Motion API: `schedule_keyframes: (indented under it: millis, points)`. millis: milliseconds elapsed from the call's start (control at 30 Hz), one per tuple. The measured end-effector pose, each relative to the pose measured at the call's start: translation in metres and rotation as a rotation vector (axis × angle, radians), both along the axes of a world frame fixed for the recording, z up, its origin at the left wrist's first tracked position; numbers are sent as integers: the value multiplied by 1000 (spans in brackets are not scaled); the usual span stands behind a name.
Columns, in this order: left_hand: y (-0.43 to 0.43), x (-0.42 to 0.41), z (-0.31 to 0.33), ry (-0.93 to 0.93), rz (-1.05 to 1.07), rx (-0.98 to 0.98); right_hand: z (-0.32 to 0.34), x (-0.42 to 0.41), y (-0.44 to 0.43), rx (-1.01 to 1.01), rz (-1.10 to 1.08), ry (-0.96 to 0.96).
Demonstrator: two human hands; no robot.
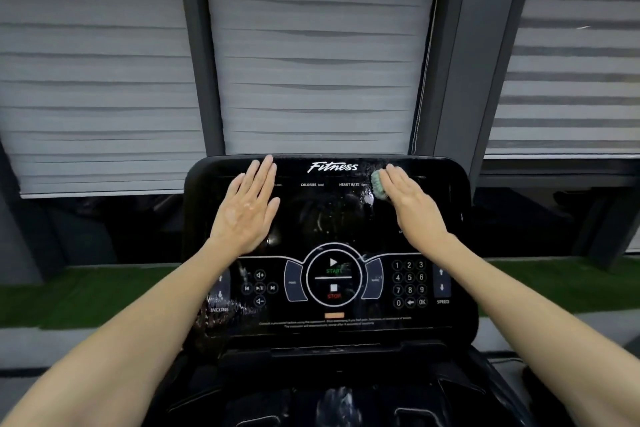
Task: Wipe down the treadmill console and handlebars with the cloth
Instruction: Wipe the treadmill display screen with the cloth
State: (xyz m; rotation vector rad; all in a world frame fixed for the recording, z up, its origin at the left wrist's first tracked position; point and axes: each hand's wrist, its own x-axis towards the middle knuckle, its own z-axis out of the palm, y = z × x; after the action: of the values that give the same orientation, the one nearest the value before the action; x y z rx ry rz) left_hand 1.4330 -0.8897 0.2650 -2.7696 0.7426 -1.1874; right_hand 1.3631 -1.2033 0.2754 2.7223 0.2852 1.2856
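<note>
The black treadmill console (329,218) fills the middle of the head view, with a glossy display above and a button panel below. My left hand (247,208) lies flat on the upper left of the display, fingers straight and reaching the top edge. My right hand (410,201) presses a small green cloth (378,185) against the upper right of the display with straight fingers. Most of the cloth is hidden under the palm. Wet streaks show on the glass beside the cloth. The handlebars are not visible.
The button panel holds the START/STOP dial (333,276), a number keypad (409,282), and incline and speed keys. Grey window blinds (311,45) hang behind the console. Green turf (69,295) lies beyond it. A dark tray area (332,399) sits below the console.
</note>
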Motion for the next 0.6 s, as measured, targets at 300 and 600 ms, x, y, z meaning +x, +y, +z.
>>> schedule_keyframes:
  millis: [300, 600]
  points:
    - [1, 9, -16, 18, -54, -30, -144, -73, -2, -189, 115, 185]
    - [0, 16, -22, -3, -103, -86, -153, -89, -13, -264, 253, 334]
